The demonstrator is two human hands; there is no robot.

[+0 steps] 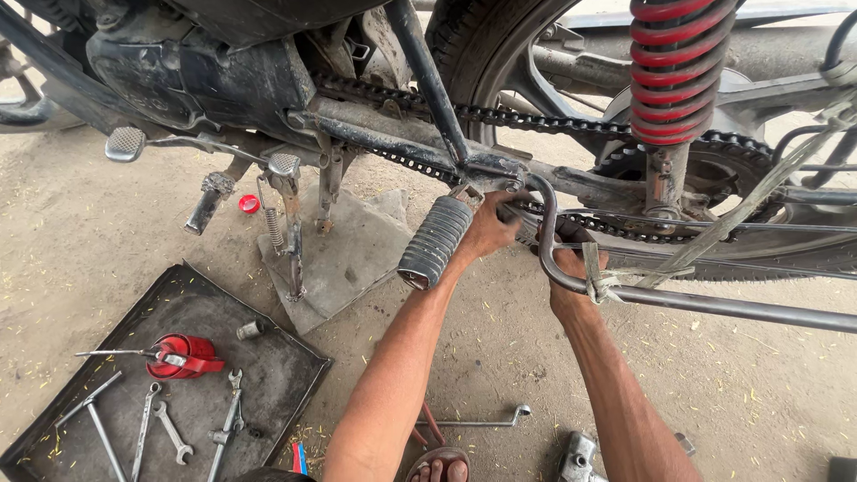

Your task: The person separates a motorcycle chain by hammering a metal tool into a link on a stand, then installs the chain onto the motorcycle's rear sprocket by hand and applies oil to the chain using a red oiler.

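- Left hand (489, 228) closed on the bracket just right of the footpeg (436, 241), under the chain (500, 116).
- Right hand (564, 268) wrapped tight round the bent guard bar (553, 234), further right of the footpeg.
- I judge the bar stiff steel, heavy, probably greasy so near the chain; grip the curve, not the strap knot (603, 284).
- Footpeg is ribbed rubber: grippy, slight give.
- Tray (295, 370) lies down-left of the footpeg on the floor: red oil can (183, 355), several spanners (170, 430), a small socket (250, 329).
- Loose wrench (478, 419) on the floor below the footpeg.
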